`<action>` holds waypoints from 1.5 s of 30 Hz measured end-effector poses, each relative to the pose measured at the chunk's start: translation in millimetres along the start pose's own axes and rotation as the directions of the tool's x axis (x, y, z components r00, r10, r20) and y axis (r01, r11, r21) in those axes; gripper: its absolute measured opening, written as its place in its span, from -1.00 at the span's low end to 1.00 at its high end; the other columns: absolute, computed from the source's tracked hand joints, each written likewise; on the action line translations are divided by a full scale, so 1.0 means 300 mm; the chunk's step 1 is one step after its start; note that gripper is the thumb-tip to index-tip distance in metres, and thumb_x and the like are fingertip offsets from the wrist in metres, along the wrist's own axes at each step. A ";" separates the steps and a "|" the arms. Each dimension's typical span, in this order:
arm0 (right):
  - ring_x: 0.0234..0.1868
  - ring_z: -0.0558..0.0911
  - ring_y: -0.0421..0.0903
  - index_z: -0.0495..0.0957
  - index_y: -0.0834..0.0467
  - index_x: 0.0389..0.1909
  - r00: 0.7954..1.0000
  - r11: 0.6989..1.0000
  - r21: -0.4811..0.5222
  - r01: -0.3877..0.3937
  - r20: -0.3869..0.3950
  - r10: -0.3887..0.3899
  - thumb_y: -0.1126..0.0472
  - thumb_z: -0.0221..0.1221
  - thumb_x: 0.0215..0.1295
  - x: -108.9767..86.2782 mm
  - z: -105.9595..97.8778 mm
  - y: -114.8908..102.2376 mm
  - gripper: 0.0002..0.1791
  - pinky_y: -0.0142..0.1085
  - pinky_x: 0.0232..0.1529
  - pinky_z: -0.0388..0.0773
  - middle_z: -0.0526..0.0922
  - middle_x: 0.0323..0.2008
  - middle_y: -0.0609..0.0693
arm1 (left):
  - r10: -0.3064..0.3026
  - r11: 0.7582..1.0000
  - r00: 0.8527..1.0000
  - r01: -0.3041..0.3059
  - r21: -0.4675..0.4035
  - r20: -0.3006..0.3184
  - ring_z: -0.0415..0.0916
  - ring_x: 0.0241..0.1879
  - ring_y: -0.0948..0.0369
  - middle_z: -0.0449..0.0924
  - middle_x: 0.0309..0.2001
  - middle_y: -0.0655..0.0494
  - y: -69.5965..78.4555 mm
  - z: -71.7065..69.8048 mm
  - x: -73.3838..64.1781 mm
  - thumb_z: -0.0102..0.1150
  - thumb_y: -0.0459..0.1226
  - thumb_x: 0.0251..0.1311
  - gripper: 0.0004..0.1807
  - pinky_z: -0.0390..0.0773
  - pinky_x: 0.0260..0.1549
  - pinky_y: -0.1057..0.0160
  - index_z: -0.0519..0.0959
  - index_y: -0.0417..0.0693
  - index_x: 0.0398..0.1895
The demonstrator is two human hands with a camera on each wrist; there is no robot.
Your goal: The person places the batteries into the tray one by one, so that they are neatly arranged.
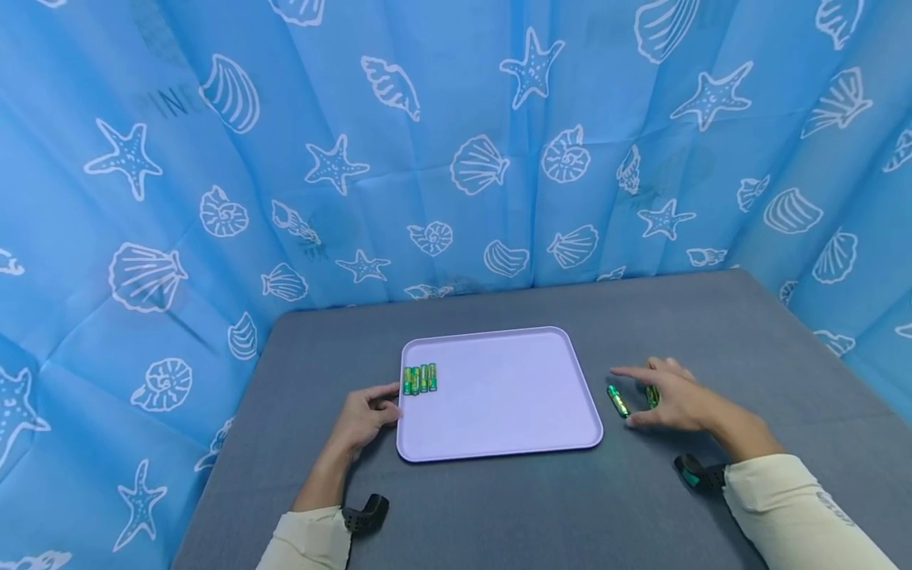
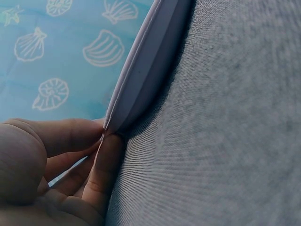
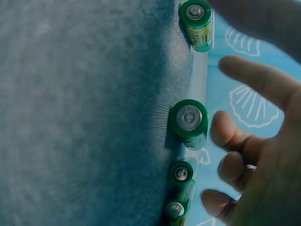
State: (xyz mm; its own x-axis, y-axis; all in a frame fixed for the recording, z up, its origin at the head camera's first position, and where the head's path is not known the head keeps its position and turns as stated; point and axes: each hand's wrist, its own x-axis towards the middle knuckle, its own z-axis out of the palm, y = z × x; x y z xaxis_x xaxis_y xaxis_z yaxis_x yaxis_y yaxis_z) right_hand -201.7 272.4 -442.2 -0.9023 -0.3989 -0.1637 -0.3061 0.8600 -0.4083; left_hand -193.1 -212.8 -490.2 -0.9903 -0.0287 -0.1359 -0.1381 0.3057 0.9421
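At the left edge of the lilac tray [image 1: 499,396], my left hand [image 1: 365,416] holds the rim with its fingertips and thumb. The left wrist view shows those fingers [image 2: 70,134] against the tray's rim [image 2: 136,80]. Several green batteries [image 1: 419,378] lie side by side on the tray near that hand. My right hand [image 1: 673,396] hovers beside the tray with thumb and fingers spread, gripping nothing. A green battery [image 1: 618,401] lies between its thumb and index finger. Another battery [image 1: 652,397] is partly hidden by the hand; several batteries [image 3: 189,120] stand out in the right wrist view.
Grey cloth covers the table [image 1: 499,507]. A blue curtain [image 1: 442,158] with shells and starfish hangs behind it and along the sides. A black wrist strap [image 1: 366,514] is on the left arm and another strap [image 1: 700,475] on the right.
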 end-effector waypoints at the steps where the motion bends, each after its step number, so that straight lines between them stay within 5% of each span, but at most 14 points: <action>1: -0.19 0.33 0.04 0.39 0.06 0.32 1.000 1.000 -0.016 0.000 0.007 0.000 -0.19 0.41 -0.05 -0.001 0.000 0.002 -0.11 -0.07 -0.32 0.32 0.42 -0.10 0.13 | 0.001 1.000 1.000 -0.001 0.002 0.000 0.49 -0.39 0.17 0.57 -0.41 -0.03 0.000 0.000 0.000 0.25 -0.59 0.02 -0.49 0.50 -0.43 0.30 0.54 -0.32 0.13; 18: -0.17 0.35 0.08 0.56 -0.01 0.17 0.997 0.996 -0.070 -0.059 0.047 0.063 -0.22 0.40 -0.05 0.014 0.010 -0.011 -0.27 0.01 -0.27 0.31 0.42 -0.07 0.19 | 0.032 0.999 0.999 -0.032 -0.012 -0.003 0.50 -0.42 0.17 0.60 -0.41 -0.09 -0.011 0.005 0.000 0.23 -0.60 -0.03 -0.48 0.51 -0.45 0.32 0.54 -0.35 0.11; 25: -0.20 0.33 0.06 0.57 0.06 0.14 0.998 0.997 -0.021 -0.068 -0.012 0.068 -0.24 0.41 -0.08 0.017 0.010 -0.008 -0.25 -0.05 -0.31 0.30 0.42 -0.16 0.10 | 0.033 0.999 0.999 -0.033 0.001 -0.006 0.50 -0.41 0.17 0.60 -0.40 -0.05 -0.002 0.007 -0.005 0.23 -0.60 -0.02 -0.48 0.51 -0.44 0.31 0.53 -0.36 0.12; 32: -0.08 0.37 0.18 0.59 0.12 0.11 0.992 0.999 0.047 -0.019 -0.123 0.025 -0.17 0.43 -0.06 0.030 -0.001 -0.024 -0.28 0.12 -0.24 0.40 0.44 -0.02 0.29 | 0.026 1.000 1.000 -0.026 0.013 -0.007 0.49 -0.41 0.16 0.60 -0.39 -0.03 -0.005 0.004 -0.004 0.23 -0.59 -0.02 -0.48 0.50 -0.45 0.30 0.53 -0.34 0.12; 39: -0.22 0.37 0.07 0.59 0.14 0.11 0.983 0.997 0.066 0.042 -0.183 -0.030 -0.11 0.45 -0.05 0.049 -0.031 -0.074 -0.30 -0.14 -0.39 0.32 0.44 -0.25 0.07 | 0.003 1.000 1.000 -0.003 0.010 -0.008 0.48 -0.42 0.17 0.59 -0.39 -0.05 -0.004 0.004 -0.003 0.23 -0.59 -0.02 -0.47 0.49 -0.46 0.30 0.54 -0.33 0.12; 45: -0.22 0.35 0.05 0.60 0.13 0.10 0.976 0.993 0.063 0.097 -0.204 -0.082 -0.08 0.46 -0.04 0.105 -0.042 -0.154 -0.34 -0.15 -0.38 0.29 0.43 -0.29 0.03 | 0.007 1.000 1.000 -0.007 0.007 -0.013 0.48 -0.42 0.17 0.58 -0.41 -0.04 -0.003 0.004 0.001 0.24 -0.59 -0.03 -0.47 0.49 -0.46 0.31 0.54 -0.32 0.12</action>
State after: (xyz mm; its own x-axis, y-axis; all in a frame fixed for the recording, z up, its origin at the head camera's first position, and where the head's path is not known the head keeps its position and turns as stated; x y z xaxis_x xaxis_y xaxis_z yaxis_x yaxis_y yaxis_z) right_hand -219.9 224.1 -417.1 -0.9169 -0.3951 0.0568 -0.3724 0.7954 -0.4781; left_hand -193.3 -211.9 -491.4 -0.9914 -0.0388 -0.1253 -0.1311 0.3127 0.9408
